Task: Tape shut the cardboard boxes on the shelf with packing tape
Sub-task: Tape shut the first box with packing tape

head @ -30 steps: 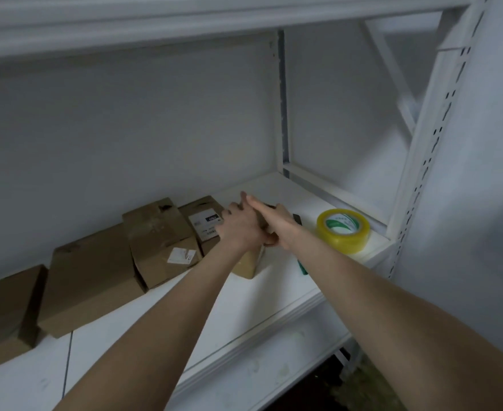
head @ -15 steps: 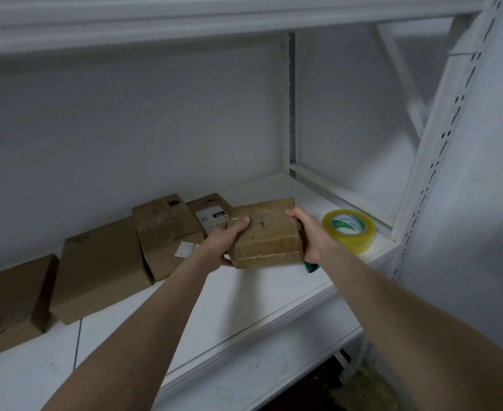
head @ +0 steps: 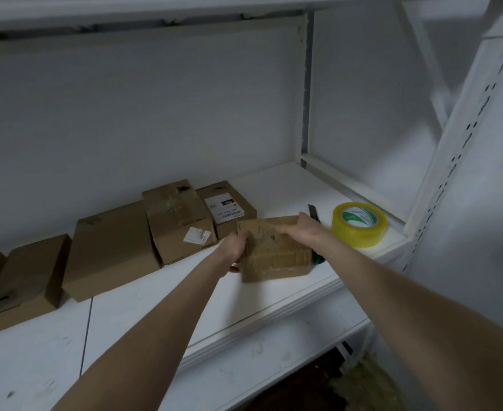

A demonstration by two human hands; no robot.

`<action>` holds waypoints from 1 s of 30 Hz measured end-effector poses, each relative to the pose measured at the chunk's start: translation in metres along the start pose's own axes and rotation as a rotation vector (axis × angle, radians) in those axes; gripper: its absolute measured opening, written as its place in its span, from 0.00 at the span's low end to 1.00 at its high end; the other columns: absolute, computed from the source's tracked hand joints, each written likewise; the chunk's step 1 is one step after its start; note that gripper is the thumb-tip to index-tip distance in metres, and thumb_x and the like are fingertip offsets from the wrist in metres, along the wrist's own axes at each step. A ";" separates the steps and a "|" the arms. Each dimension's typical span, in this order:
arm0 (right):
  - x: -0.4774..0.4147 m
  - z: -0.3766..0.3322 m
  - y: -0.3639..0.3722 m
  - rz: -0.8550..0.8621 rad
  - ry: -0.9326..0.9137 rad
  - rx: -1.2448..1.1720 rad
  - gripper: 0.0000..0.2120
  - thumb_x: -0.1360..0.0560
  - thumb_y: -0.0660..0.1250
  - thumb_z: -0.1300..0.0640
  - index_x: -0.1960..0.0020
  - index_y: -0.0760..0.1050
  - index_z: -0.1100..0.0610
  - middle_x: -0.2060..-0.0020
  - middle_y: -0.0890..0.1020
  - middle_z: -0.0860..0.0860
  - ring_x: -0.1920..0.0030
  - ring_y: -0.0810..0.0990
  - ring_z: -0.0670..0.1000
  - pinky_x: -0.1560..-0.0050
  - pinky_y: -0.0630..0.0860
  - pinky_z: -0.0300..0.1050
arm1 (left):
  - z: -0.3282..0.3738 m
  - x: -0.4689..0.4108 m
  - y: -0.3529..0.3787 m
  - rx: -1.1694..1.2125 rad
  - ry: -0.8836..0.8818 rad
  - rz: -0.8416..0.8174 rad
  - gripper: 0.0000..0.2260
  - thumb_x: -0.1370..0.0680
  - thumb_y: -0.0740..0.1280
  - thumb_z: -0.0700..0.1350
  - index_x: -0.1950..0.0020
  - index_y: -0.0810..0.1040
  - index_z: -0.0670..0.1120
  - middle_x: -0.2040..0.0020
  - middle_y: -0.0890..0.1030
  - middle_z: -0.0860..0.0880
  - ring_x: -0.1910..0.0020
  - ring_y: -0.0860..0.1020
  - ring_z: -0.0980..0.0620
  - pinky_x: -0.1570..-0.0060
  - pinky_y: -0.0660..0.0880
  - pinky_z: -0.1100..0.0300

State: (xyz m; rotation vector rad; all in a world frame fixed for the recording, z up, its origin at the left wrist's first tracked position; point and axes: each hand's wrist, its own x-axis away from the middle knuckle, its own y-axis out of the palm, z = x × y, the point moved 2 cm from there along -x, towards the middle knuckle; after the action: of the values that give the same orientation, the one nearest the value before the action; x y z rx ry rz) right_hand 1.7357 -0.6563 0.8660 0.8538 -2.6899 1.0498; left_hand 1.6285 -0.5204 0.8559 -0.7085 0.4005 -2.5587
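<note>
Small box (head: 274,253), held aloft a moment ago, now lowered to the shelf (head: 185,295) front near the tape roll (head: 359,223), my left hand (head: 234,247) and right hand (head: 300,229) gripping its sides, ready for taping.

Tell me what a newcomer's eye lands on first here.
The left hand and right hand hold a small box mid-frame at the shelf. A bright yellow tape roll sits to its right, and more boxes line the wall to the left.
</note>
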 end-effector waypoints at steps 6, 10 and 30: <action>-0.009 -0.041 0.028 0.144 -0.294 0.497 0.35 0.20 0.51 0.37 0.20 0.41 0.49 0.21 0.45 0.55 0.22 0.43 0.60 0.24 0.49 0.59 | 0.010 -0.003 -0.013 -0.272 0.130 0.119 0.19 0.16 0.50 0.48 0.34 0.70 0.38 0.37 0.74 0.38 0.40 0.73 0.38 0.42 0.74 0.46; -0.021 -0.040 0.056 0.071 -0.329 0.769 0.34 0.20 0.44 0.34 0.20 0.39 0.48 0.21 0.39 0.55 0.23 0.35 0.59 0.25 0.38 0.61 | 0.011 -0.013 -0.028 -0.215 0.280 0.337 0.16 0.18 0.53 0.44 0.36 0.72 0.38 0.38 0.77 0.38 0.40 0.75 0.39 0.40 0.72 0.47; -0.023 -0.033 0.067 0.071 -0.308 0.877 0.34 0.22 0.38 0.32 0.20 0.41 0.47 0.21 0.45 0.54 0.22 0.38 0.59 0.25 0.38 0.63 | 0.006 -0.022 -0.037 -0.221 0.241 0.279 0.14 0.19 0.57 0.43 0.37 0.72 0.37 0.38 0.76 0.39 0.40 0.74 0.39 0.41 0.74 0.46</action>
State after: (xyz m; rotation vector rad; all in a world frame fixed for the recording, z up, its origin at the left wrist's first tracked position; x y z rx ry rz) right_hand 1.7159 -0.5839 0.8448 1.0953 -2.4288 2.3545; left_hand 1.6356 -0.4790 0.8661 -0.3840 0.8121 -2.3590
